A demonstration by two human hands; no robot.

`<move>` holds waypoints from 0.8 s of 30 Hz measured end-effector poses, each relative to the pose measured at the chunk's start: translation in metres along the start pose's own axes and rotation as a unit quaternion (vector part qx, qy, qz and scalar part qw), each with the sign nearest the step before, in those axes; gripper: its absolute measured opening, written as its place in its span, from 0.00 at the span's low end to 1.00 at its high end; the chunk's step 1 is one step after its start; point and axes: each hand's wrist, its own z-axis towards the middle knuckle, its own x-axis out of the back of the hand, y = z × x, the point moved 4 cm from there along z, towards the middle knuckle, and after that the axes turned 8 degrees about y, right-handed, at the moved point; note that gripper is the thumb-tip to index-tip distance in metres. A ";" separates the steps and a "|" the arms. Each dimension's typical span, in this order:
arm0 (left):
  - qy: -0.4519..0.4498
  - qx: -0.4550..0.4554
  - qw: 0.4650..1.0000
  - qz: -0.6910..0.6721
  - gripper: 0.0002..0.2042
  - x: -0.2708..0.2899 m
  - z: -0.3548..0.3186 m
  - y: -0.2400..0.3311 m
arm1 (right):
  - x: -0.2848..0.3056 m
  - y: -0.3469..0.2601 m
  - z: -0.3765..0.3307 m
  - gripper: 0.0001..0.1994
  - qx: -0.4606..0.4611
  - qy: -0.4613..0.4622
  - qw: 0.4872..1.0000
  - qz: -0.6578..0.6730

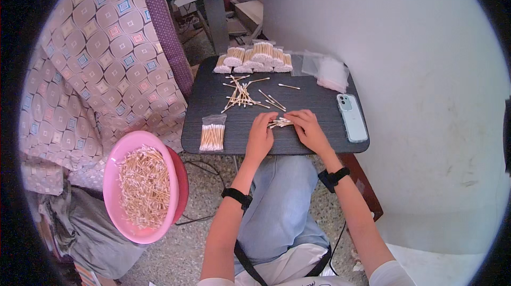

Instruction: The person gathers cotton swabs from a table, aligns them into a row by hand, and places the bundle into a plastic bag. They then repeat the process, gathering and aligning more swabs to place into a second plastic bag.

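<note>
Near the front edge of the small black table (pixel 319 100), both my hands close around a small bunch of cotton swabs (pixel 281 122). My left hand (pixel 260 133) presses on the bunch's left end, and my right hand (pixel 308 129) has its fingers bent over the right end. Some fingertips are hidden behind the swabs. Just beyond my hands lies a loose, criss-crossed pile of cotton swabs (pixel 242 94), with a few stray ones beside it. To the left of my left hand, a clear bag filled with cotton swabs (pixel 213 136) lies flat.
Filled swab bags (pixel 261 54) are stacked at the table's far edge. Clear empty bags (pixel 332 73) lie at the far right, with a phone (pixel 352 118) nearer me. A pink basin (pixel 108 190) of loose swabs stands at left. A wall (pixel 426 100) borders the right.
</note>
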 end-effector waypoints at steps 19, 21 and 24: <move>-0.007 -0.009 0.999 0.053 0.11 -0.001 0.001 0.003 | 0.004 -0.002 -0.001 0.24 -0.005 0.014 1.000 -0.013; -0.013 -0.001 0.999 0.049 0.11 -0.001 0.001 -0.001 | 0.004 -0.003 0.000 0.24 -0.003 0.016 1.000 -0.020; -0.007 0.010 0.998 0.067 0.12 -0.001 -0.001 0.000 | 0.004 -0.005 -0.002 0.25 0.009 0.027 0.999 -0.034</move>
